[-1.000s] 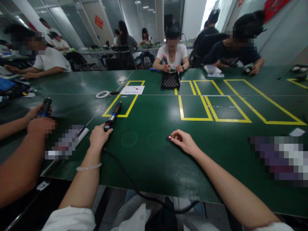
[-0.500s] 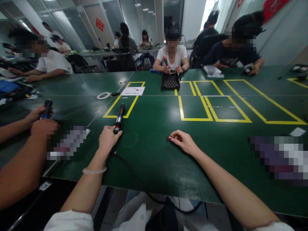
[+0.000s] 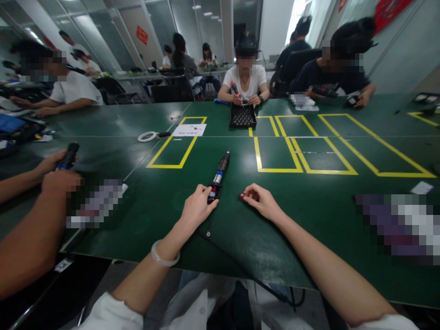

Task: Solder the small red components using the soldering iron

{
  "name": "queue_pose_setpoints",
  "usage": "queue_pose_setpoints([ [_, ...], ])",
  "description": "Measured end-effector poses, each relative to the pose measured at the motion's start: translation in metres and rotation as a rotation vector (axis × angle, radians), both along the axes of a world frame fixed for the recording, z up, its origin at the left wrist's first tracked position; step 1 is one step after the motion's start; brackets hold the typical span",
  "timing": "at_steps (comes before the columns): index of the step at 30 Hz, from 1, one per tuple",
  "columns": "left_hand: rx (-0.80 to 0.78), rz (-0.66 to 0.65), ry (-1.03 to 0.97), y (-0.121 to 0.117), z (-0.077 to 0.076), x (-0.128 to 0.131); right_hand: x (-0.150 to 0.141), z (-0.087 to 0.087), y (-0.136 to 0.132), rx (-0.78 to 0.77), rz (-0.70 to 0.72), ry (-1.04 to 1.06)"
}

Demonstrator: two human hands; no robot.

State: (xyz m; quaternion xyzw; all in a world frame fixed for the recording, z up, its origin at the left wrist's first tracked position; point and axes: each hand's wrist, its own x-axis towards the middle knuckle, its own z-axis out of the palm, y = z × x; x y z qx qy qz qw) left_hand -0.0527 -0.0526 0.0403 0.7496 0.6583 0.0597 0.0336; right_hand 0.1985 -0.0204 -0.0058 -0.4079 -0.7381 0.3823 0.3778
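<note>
My left hand (image 3: 198, 207) is closed on the rear end of a corded electric screwdriver (image 3: 219, 175), which has a black body with silver and blue bands. The tool lies low over the green table, its thin bit pointing away from me and slightly right. From its rear a black cord (image 3: 237, 261) runs across the table and over the front edge. Just to the right, my right hand (image 3: 263, 201) rests by the tabletop, thumb and fingertips pinching a small red-and-orange piece (image 3: 242, 196). The fingers cover most of that piece, so its kind is unclear.
Yellow tape rectangles (image 3: 279, 171) mark the green table (image 3: 213, 256). A white paper (image 3: 189, 130) and a white ring (image 3: 147, 136) lie beyond my left hand. Across sits a person with a black tray (image 3: 243, 120). Another person's hands (image 3: 62, 178) hold a dark tool at left.
My left hand has slid right with the electric screwdriver, out of the left tape rectangle and close to my right hand. The cord shifted along. My right hand stays nearly still.
</note>
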Motion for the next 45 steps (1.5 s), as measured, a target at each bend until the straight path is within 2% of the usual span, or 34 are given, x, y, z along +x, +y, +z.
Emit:
queue_pose_setpoints([
  [5,-0.017,-0.115,-0.048,-0.005,-0.001,0.04,0.002,0.001,0.0,0.104,-0.014,-0.028],
  [9,-0.01,-0.159,-0.066,-0.01,-0.006,0.055,0.001,0.005,-0.003,0.187,0.027,-0.107],
  [19,0.025,-0.178,-0.126,-0.014,-0.011,0.056,0.0,0.002,-0.006,0.255,0.026,-0.272],
  [29,0.04,-0.155,-0.306,-0.012,-0.015,0.057,-0.004,0.0,-0.004,0.264,0.057,-0.247],
  [36,-0.01,-0.195,-0.118,-0.011,-0.008,0.062,-0.006,0.007,-0.009,0.28,0.059,-0.241],
  [45,-0.032,-0.131,0.013,0.006,0.004,0.077,-0.003,0.005,-0.007,0.26,0.084,-0.231],
])
